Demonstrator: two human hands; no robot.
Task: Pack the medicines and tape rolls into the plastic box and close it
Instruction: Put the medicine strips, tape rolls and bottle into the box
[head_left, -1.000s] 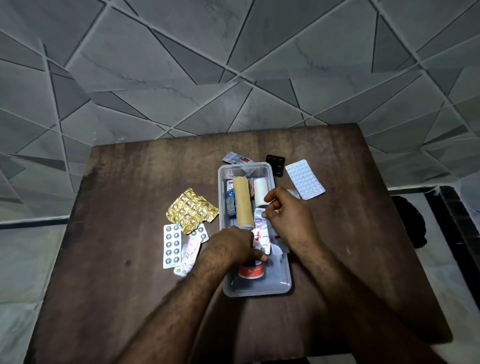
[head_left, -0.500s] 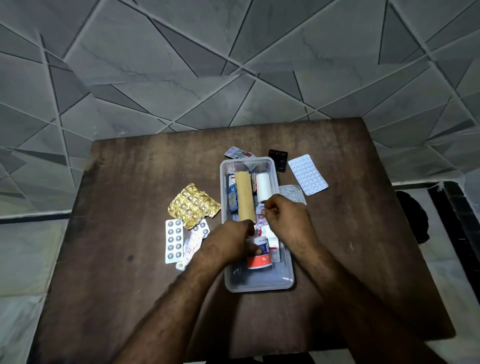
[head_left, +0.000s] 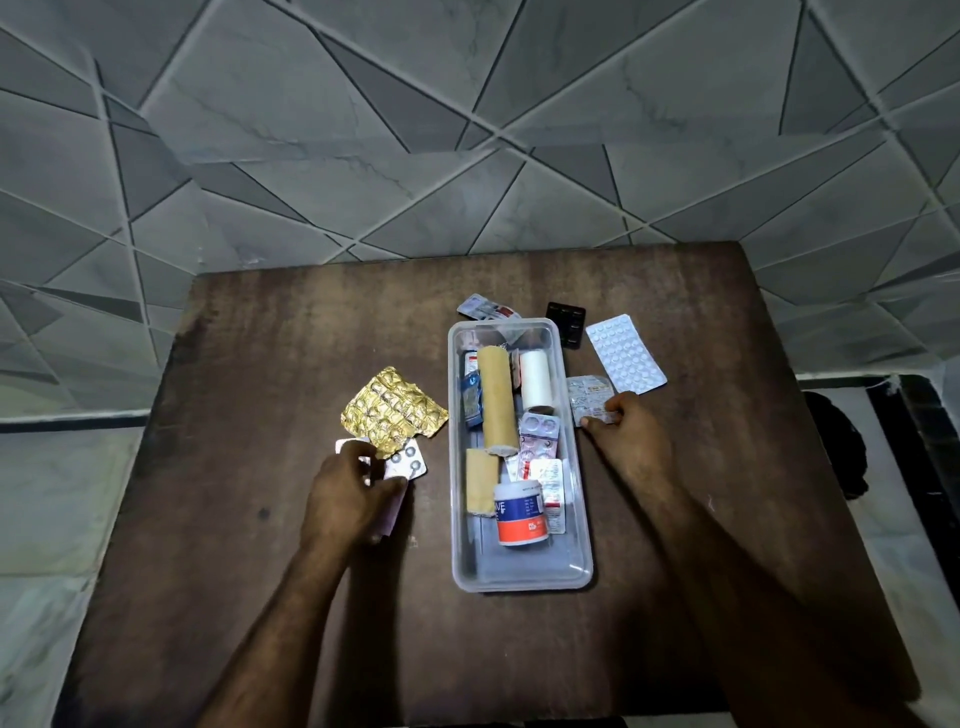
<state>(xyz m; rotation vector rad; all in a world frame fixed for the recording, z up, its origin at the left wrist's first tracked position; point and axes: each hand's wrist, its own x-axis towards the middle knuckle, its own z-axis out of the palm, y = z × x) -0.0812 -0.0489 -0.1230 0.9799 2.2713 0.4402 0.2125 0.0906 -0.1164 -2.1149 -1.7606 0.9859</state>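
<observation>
A clear plastic box (head_left: 519, 577) lies open in the middle of the brown table. Inside it are a long tan tape roll (head_left: 496, 397), a short tan roll (head_left: 480, 480), a white roll (head_left: 535, 379), a white and orange jar (head_left: 520, 514) and several blister strips (head_left: 540, 441). My left hand (head_left: 345, 499) is left of the box, fingers closed on the silver pill strips (head_left: 405, 465) lying there. My right hand (head_left: 631, 436) is right of the box, pinching the near edge of a silvery strip (head_left: 587, 397).
A crumpled gold foil strip (head_left: 392, 410) lies left of the box. A white pill sheet (head_left: 626, 356), a black strip (head_left: 569, 319) and another strip (head_left: 485, 306) lie at the box's far end. The table (head_left: 260, 364) stands against a grey tiled wall. No lid is visible.
Both hands have left the box, where they were arranging the jar and strips. The left went out to the strips on the left, the right to the strip on the right.
</observation>
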